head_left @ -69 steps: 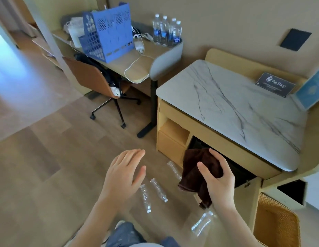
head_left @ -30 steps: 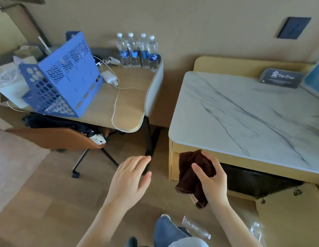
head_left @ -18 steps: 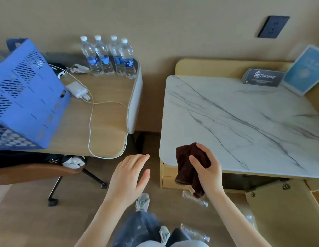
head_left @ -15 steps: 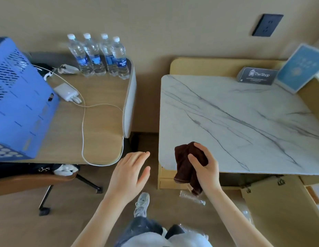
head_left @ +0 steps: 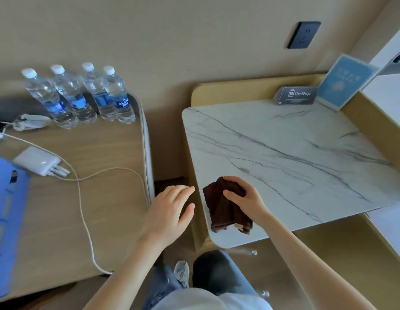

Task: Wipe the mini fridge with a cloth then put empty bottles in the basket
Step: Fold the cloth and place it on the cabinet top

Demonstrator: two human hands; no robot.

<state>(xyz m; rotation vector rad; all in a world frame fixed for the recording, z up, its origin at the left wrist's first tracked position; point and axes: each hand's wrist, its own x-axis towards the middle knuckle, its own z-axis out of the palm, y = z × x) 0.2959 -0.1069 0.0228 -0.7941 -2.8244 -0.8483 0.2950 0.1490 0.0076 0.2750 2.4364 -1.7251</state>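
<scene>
While the right hand [head_left: 246,201] grips a dark brown cloth [head_left: 223,206] bunched under its fingers, the cloth lies pressed on the near left corner of the white marble surface [head_left: 284,157] that fills the right half of the frame. Part of the cloth hangs toward that surface's front edge. The left hand [head_left: 170,211] hovers flat and spread, holding nothing, over the gap between the marble surface and the wooden surface [head_left: 100,198] on the left of the frame. At the upper left, four full water bottles [head_left: 80,95] with white caps and blue labels stand in a row against the wall. Below them a white charger [head_left: 38,161] lies on the wood, with a white cable [head_left: 87,220] looping toward the bottom of the frame. A blue basket [head_left: 6,231] shows at the far left edge, only partly in view. At the upper right, a dark card reading "The Shop" [head_left: 297,95] stands at the back of the marble, just beside a light blue sign [head_left: 346,83] that leans there. A dark wall socket [head_left: 304,34] sits above them. Near the bottom centre, an empty clear bottle [head_left: 241,251] lies on the floor just under the marble's front corner, beside the person's jeans and a shoe [head_left: 182,270]. The mini fridge itself is hidden from this angle.
</scene>
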